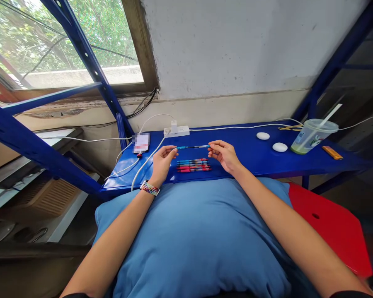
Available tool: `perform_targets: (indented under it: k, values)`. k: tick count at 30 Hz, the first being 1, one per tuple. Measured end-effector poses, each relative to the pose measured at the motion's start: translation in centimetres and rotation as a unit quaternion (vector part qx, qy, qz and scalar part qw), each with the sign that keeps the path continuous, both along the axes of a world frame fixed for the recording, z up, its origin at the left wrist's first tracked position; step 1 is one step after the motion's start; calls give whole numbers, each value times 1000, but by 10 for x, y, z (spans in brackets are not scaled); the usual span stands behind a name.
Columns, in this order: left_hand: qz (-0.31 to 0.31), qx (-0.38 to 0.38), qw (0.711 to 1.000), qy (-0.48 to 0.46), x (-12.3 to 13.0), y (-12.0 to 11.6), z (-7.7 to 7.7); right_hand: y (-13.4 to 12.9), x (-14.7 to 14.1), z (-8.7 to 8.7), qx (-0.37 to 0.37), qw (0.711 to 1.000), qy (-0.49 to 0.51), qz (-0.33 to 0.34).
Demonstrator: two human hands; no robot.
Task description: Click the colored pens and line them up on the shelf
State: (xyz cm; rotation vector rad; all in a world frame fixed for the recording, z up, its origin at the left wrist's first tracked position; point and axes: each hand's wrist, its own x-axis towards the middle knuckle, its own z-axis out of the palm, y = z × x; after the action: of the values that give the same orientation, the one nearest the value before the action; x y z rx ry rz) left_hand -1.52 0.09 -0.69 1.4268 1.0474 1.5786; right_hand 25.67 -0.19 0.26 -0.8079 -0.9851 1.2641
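Note:
A blue pen (192, 147) is stretched level between my two hands, just above the blue tabletop (233, 138). My left hand (164, 161) pinches its left end between thumb and fingers; a patterned band circles that wrist. At the other end, my right hand (223, 155) grips the pen's tip in the same way. Right below, several more pens (193, 165) lie side by side on the table, blue ones farther away and red ones nearer me. The fingertips cover both ends of the held pen.
Behind my left hand are a phone (141, 142) with a cable and a white power strip (180, 131). To the right stand two white egg-shaped objects (279, 147), a plastic cup (313, 136) with a straw, and an orange packet (332, 152). A blue pillow (202, 231) fills my lap; a red stool (329, 227) is beside it.

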Motion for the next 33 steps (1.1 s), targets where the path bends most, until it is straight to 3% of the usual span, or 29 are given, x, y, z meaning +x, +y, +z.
perform_targets:
  k: [11,33]
  values:
    - [13,-8,1000,25,-1,3,-2,-2,0,0,-32,998,13,-52]
    - [6,-5,998,60,9,-7,-2,-19,-1,-12,-25,997,39,-60]
